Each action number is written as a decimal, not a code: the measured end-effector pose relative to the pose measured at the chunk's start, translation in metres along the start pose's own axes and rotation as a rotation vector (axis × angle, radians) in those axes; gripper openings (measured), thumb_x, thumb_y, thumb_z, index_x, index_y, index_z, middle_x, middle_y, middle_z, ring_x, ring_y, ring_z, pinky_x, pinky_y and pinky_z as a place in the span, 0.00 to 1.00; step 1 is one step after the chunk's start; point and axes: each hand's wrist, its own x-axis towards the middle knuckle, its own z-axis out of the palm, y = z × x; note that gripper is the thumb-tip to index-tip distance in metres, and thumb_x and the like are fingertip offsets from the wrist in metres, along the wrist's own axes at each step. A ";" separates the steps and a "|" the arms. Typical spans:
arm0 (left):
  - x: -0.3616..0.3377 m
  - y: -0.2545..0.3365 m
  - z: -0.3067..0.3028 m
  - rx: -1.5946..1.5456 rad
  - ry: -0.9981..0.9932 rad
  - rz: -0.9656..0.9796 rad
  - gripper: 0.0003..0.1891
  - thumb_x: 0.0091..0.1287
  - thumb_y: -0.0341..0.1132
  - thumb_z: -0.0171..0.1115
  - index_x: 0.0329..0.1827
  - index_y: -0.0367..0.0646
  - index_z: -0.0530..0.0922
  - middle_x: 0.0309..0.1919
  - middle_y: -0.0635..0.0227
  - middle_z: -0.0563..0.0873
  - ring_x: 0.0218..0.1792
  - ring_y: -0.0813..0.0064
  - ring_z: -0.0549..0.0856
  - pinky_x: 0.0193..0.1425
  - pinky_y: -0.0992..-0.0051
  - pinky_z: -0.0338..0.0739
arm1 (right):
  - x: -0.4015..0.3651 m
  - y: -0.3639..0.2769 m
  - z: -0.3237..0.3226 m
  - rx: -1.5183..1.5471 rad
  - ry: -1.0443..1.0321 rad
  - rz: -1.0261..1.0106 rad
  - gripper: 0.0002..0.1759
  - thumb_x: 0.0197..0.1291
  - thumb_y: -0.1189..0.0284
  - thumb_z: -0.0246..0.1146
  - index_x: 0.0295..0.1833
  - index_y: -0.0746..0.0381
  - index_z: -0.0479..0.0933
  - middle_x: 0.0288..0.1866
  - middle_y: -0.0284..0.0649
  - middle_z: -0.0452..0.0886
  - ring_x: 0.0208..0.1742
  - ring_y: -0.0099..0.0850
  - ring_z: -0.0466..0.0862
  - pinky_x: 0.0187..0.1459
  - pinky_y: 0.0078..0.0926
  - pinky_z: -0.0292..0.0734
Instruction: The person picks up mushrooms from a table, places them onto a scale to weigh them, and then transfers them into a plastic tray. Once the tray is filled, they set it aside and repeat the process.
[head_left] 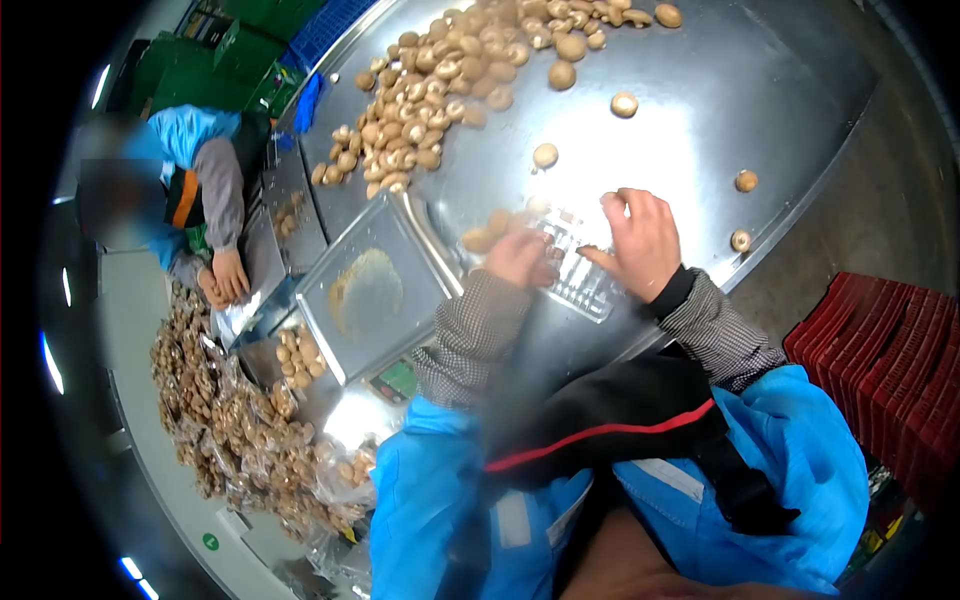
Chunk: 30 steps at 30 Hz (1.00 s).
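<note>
- The right hand lies flat with fingers spread on the clear tray, at the near edge of the steel table.
- The left hand is blurred beside 2 or 3 mushrooms; I cannot tell whether it grips them.
- Risk: the light tray may skid or tip if filled unevenly, and mushrooms could roll off the edge.
- The tray looks thin, see-through and ribbed; the mushrooms are tan and round.
- The scale pan sits to the left.

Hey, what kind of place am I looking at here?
Probably a mushroom packing room: loose mushrooms heaped on a steel table, a weighing scale beside a clear plastic tray, and bagged mushrooms piled on the left.
</note>
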 end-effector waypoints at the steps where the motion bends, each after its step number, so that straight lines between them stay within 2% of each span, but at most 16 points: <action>1: 0.008 0.011 0.009 0.025 -0.060 0.038 0.14 0.73 0.36 0.53 0.57 0.39 0.75 0.40 0.66 0.85 0.30 0.79 0.83 0.35 0.77 0.80 | 0.007 0.021 -0.004 0.005 -0.059 0.074 0.31 0.49 0.61 0.73 0.55 0.65 0.71 0.30 0.40 0.78 0.29 0.37 0.79 0.35 0.32 0.76; 3: 0.027 0.032 0.028 0.073 -0.177 0.117 0.14 0.73 0.36 0.53 0.57 0.39 0.75 0.40 0.67 0.85 0.33 0.79 0.84 0.40 0.77 0.80 | 0.012 0.064 0.004 0.274 -0.364 0.348 0.31 0.52 0.60 0.72 0.56 0.65 0.71 0.29 0.41 0.78 0.29 0.35 0.79 0.35 0.31 0.76; 4: 0.038 0.048 0.037 0.156 -0.137 0.083 0.19 0.70 0.37 0.58 0.59 0.35 0.72 0.44 0.57 0.83 0.38 0.68 0.85 0.43 0.72 0.83 | 0.013 0.097 0.017 0.475 -0.493 0.371 0.27 0.58 0.63 0.69 0.57 0.65 0.69 0.28 0.38 0.78 0.26 0.28 0.79 0.31 0.26 0.75; 5: 0.057 0.055 0.039 0.173 -0.098 0.145 0.21 0.70 0.37 0.59 0.61 0.37 0.71 0.45 0.59 0.83 0.41 0.70 0.85 0.47 0.72 0.81 | 0.024 0.122 0.015 0.924 -0.690 0.601 0.20 0.63 0.69 0.64 0.57 0.63 0.70 0.27 0.35 0.77 0.22 0.20 0.76 0.26 0.19 0.73; 7: 0.097 0.065 0.037 0.200 -0.017 0.269 0.24 0.70 0.38 0.60 0.66 0.40 0.68 0.47 0.63 0.84 0.46 0.73 0.83 0.54 0.74 0.78 | 0.038 0.178 0.015 1.024 -0.609 0.712 0.19 0.65 0.68 0.60 0.59 0.62 0.71 0.34 0.38 0.79 0.30 0.21 0.78 0.32 0.19 0.75; 9: 0.136 0.081 0.013 0.321 0.219 0.315 0.38 0.62 0.44 0.69 0.71 0.40 0.61 0.53 0.53 0.80 0.52 0.65 0.81 0.58 0.68 0.76 | 0.062 0.234 0.017 0.780 -0.247 0.843 0.15 0.67 0.69 0.57 0.57 0.62 0.72 0.33 0.38 0.79 0.28 0.22 0.78 0.31 0.19 0.75; 11: 0.170 0.101 -0.021 0.559 0.503 0.322 0.50 0.54 0.49 0.76 0.73 0.36 0.56 0.60 0.44 0.74 0.59 0.57 0.77 0.62 0.62 0.74 | 0.095 0.298 0.017 0.658 -0.061 0.922 0.14 0.69 0.67 0.53 0.55 0.62 0.72 0.36 0.46 0.82 0.33 0.34 0.83 0.38 0.31 0.79; 12: 0.198 0.096 -0.052 0.546 0.520 0.285 0.54 0.51 0.50 0.77 0.74 0.34 0.54 0.64 0.43 0.71 0.64 0.53 0.73 0.66 0.62 0.71 | 0.109 0.342 0.025 0.362 -0.001 0.840 0.14 0.69 0.66 0.51 0.54 0.62 0.71 0.39 0.50 0.83 0.37 0.42 0.84 0.42 0.37 0.78; 15: 0.224 0.117 -0.069 0.679 0.614 0.269 0.59 0.45 0.48 0.79 0.75 0.35 0.51 0.62 0.40 0.72 0.62 0.53 0.75 0.64 0.64 0.74 | 0.158 0.399 0.032 -0.100 -0.019 0.819 0.16 0.69 0.63 0.47 0.54 0.60 0.71 0.45 0.59 0.81 0.47 0.56 0.82 0.50 0.51 0.75; 17: 0.254 0.124 -0.080 0.855 0.561 0.330 0.61 0.45 0.49 0.79 0.77 0.38 0.48 0.63 0.39 0.71 0.63 0.52 0.76 0.64 0.63 0.74 | 0.184 0.421 0.058 -0.158 -0.039 0.706 0.15 0.68 0.64 0.48 0.55 0.59 0.71 0.44 0.58 0.82 0.46 0.55 0.82 0.49 0.51 0.75; 19: 0.273 0.140 -0.072 1.037 0.485 0.397 0.62 0.45 0.51 0.80 0.78 0.41 0.46 0.63 0.38 0.71 0.62 0.51 0.76 0.64 0.63 0.74 | 0.213 0.408 0.075 -0.086 -0.081 0.659 0.15 0.68 0.65 0.49 0.56 0.58 0.71 0.45 0.57 0.82 0.47 0.54 0.82 0.49 0.50 0.76; 20: 0.254 0.175 -0.043 1.014 0.325 0.269 0.65 0.44 0.52 0.80 0.79 0.46 0.42 0.64 0.38 0.69 0.62 0.49 0.76 0.65 0.61 0.74 | 0.224 0.403 0.087 -0.028 -0.087 0.574 0.15 0.68 0.65 0.51 0.56 0.57 0.71 0.45 0.57 0.82 0.48 0.53 0.82 0.49 0.49 0.76; 23: 0.280 0.180 -0.037 1.194 0.407 0.053 0.68 0.44 0.54 0.79 0.80 0.50 0.37 0.63 0.39 0.70 0.63 0.47 0.74 0.67 0.58 0.72 | 0.249 0.382 0.120 0.091 -0.167 0.341 0.17 0.67 0.65 0.53 0.60 0.53 0.71 0.48 0.54 0.82 0.47 0.51 0.82 0.50 0.47 0.77; 24: 0.292 0.172 -0.048 1.151 0.381 0.112 0.74 0.34 0.57 0.84 0.79 0.47 0.37 0.66 0.35 0.67 0.65 0.44 0.72 0.69 0.57 0.70 | 0.255 0.371 0.131 0.118 -0.180 0.320 0.16 0.68 0.65 0.53 0.59 0.55 0.71 0.48 0.54 0.82 0.49 0.52 0.82 0.50 0.45 0.76; 28: 0.276 0.175 -0.029 1.370 0.329 0.049 0.74 0.31 0.60 0.83 0.80 0.56 0.39 0.65 0.36 0.66 0.63 0.41 0.73 0.68 0.55 0.72 | 0.257 0.319 0.184 0.347 -0.216 0.185 0.15 0.69 0.66 0.52 0.58 0.57 0.71 0.46 0.55 0.82 0.48 0.53 0.81 0.49 0.44 0.77; 30: 0.280 0.156 -0.034 1.298 0.386 0.228 0.74 0.30 0.61 0.83 0.79 0.56 0.42 0.66 0.36 0.64 0.63 0.41 0.73 0.66 0.55 0.73 | 0.252 0.280 0.198 0.420 -0.265 0.245 0.17 0.69 0.64 0.50 0.59 0.57 0.71 0.48 0.54 0.82 0.50 0.52 0.81 0.51 0.43 0.76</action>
